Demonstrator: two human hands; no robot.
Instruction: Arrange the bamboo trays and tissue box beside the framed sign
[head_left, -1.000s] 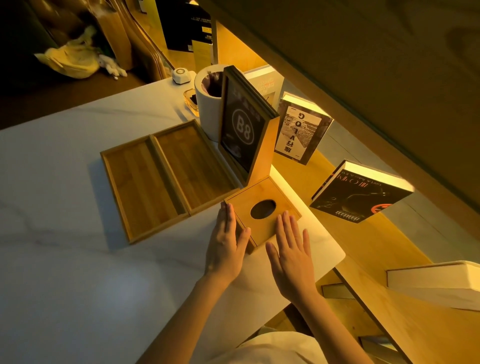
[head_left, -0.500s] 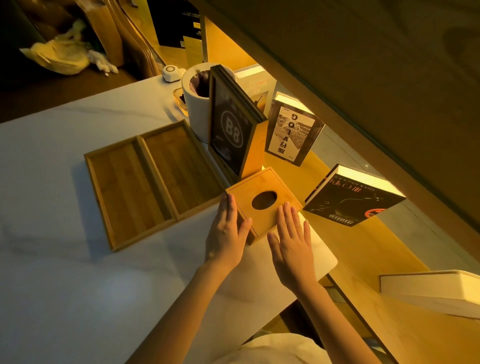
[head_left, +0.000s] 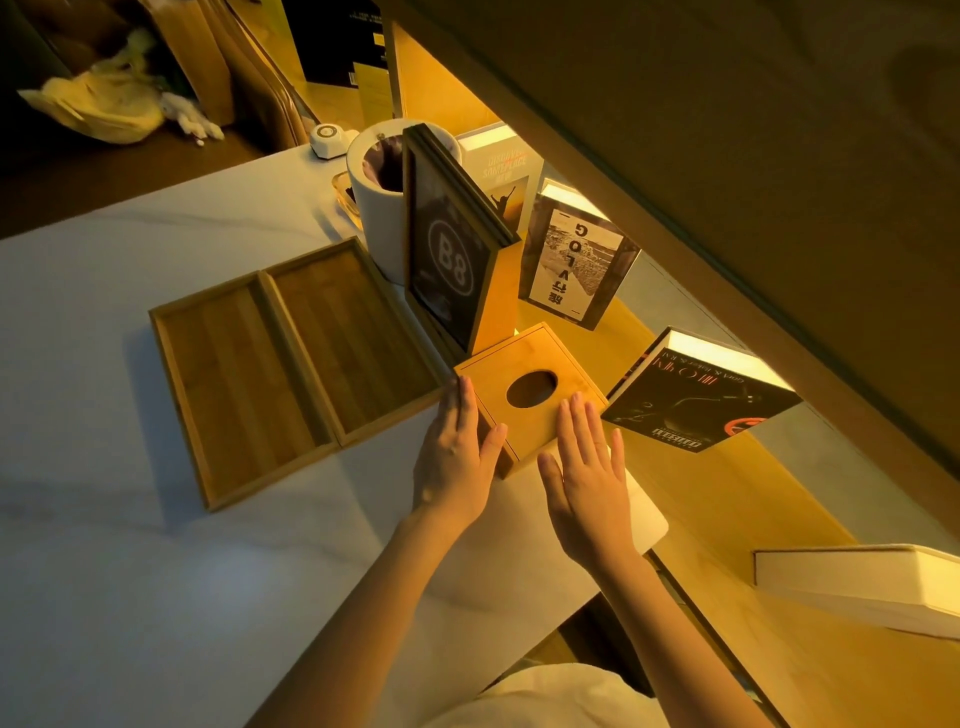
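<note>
A bamboo tissue box with an oval hole in its lid stands on the white table, right in front of the framed sign marked B8. My left hand lies flat against the box's left side, thumb on its near corner. My right hand rests flat on the near right edge of the box, fingers together and straight. Two shallow bamboo trays, the left tray and the right tray, lie side by side and touching, left of the sign.
A white round bin stands behind the sign. Books lean on the lit wooden shelf: one beside the sign, a black one further right, a white one lying flat. The table's corner ends just right of my right hand.
The box has turned slightly and slid a little toward the sign under both hands. My right fingertips now lie on its lid edge. The trays have not moved.
</note>
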